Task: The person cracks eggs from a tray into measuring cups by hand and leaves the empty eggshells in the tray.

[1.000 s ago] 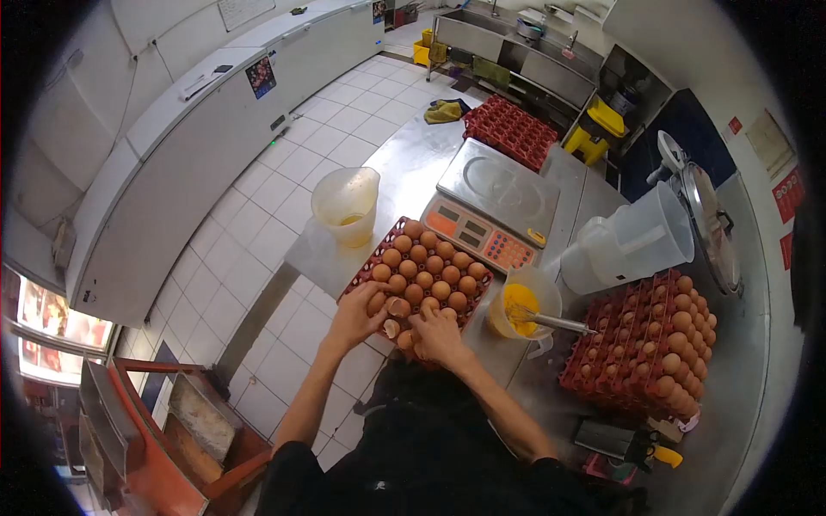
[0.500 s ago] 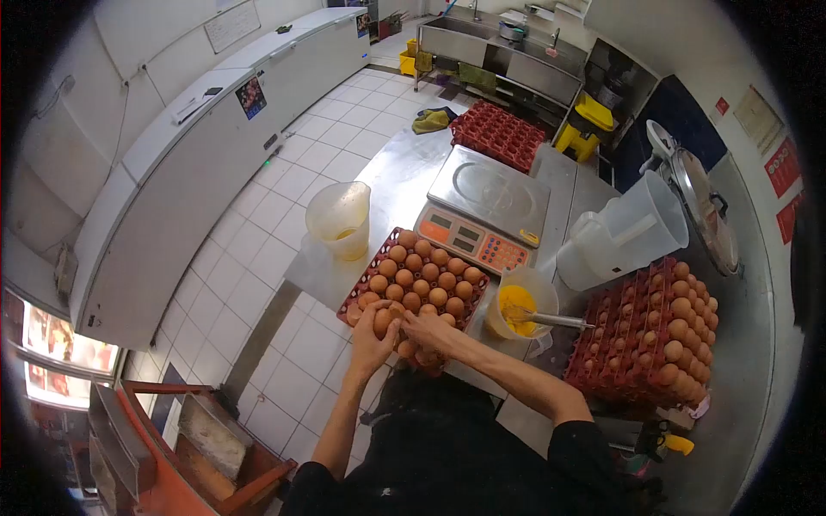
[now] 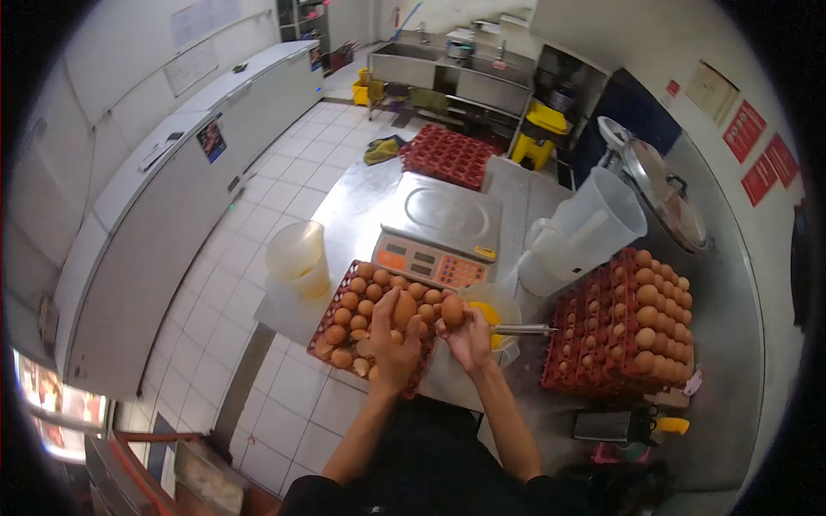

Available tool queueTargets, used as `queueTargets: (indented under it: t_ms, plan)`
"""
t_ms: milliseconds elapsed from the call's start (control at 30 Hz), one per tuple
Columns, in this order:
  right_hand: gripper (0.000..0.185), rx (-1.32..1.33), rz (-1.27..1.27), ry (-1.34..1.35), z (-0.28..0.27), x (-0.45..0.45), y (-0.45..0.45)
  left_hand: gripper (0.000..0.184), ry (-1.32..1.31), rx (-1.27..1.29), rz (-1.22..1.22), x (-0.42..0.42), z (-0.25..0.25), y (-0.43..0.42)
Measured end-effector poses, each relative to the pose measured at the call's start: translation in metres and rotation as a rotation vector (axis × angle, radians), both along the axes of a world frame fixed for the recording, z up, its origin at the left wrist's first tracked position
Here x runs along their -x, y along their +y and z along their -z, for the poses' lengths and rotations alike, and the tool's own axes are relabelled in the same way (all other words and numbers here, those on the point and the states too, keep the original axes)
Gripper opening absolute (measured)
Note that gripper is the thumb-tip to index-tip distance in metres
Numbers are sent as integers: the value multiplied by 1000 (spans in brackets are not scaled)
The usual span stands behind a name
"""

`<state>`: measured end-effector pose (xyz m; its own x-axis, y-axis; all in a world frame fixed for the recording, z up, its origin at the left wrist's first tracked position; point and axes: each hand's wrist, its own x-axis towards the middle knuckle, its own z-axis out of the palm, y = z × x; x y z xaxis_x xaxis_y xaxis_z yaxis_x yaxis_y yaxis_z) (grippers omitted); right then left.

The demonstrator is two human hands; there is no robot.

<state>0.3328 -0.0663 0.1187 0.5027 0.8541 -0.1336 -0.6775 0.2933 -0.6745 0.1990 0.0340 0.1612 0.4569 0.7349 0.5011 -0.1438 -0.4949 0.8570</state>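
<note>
My left hand point(image 3: 396, 354) is closed around a brown egg point(image 3: 405, 308), above the red egg tray point(image 3: 320, 342). Just to its right, my right hand point(image 3: 471, 342) grips another brown egg point(image 3: 452, 311) between thumb and fingers. Rows of whole eggs fill much of the tray beneath, with broken eggshells point(image 3: 360, 366) near its front. Partly behind my right hand stands a clear plastic jug point(image 3: 509, 303) of yellow beaten egg, with a metal-handled whisk point(image 3: 527, 329) leaning out to the right.
A digital scale point(image 3: 439, 249) lies beyond the tray. Another jug point(image 3: 297, 258) with some yellow liquid stands at the left table edge. Stacked egg trays point(image 3: 615, 331) and a large clear pitcher point(image 3: 585, 228) are on the right. Empty red trays point(image 3: 447, 155) sit at the back.
My right hand has come up from the tray and moved right, now with an egg in it. My left hand still holds its egg. The camera view has shifted.
</note>
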Motion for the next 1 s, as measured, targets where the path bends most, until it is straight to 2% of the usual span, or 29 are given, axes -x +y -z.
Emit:
queueTargets:
  t_ms: [67,100,167,200,267,367,433,467,533,600,667,733,767,833,867,900,933,967,1000]
  plan:
    - [40,-150,28,107,3,-3,-12,51,-121,-166,-128,-25,-8,-20]
    - [40,-158,50,100,-6,2,-11,54,-114,-109,-24,-38,11,-29]
    - [41,199,424,98,-30,19,-8,55,-52,-130,73,-57,8,-40]
    - [41,192,444,98,-28,14,-15,56,15,-148,148,-64,6,-43]
    - [37,101,379,79,-24,-1,-28,56,-16,-162,124,-70,5,-47]
    - [33,132,416,85,-25,-2,-33,54,-59,-89,80,-80,15,-51]
    - [35,110,396,100,10,-14,-39,54,106,-168,306,-83,16,-51]
    - [39,91,371,111,22,-19,-42,54,106,-170,311,-84,16,-50]
    - [36,114,423,97,-8,-16,-42,52,-5,35,341,-87,14,-45]
    - [34,142,474,92,-15,-16,-45,51,-15,118,353,-91,21,-39]
    - [31,61,327,95,-7,-30,-56,50,-37,200,362,-96,28,-30]
    - [33,126,340,36,-8,-35,-61,46,95,571,629,-94,26,-18]
    - [40,193,351,-20,-9,-37,-63,46,90,570,626,-94,26,-14]
    - [40,257,308,-93,-20,-40,-65,46,270,199,763,-95,11,-9]
    - [42,322,272,-160,-24,-42,-67,46,267,197,763,-96,5,-8]
    - [42,321,273,-163,-24,-44,-70,46,270,52,780,-96,0,-7]
    - [41,354,234,-324,-22,-48,-73,46,273,-93,794,-96,-3,-7]
    - [41,385,192,-487,-20,-52,-76,46,270,-94,792,-98,-1,-5]
    - [41,384,190,-491,-19,-54,-78,45,288,-108,799,-101,1,-2]
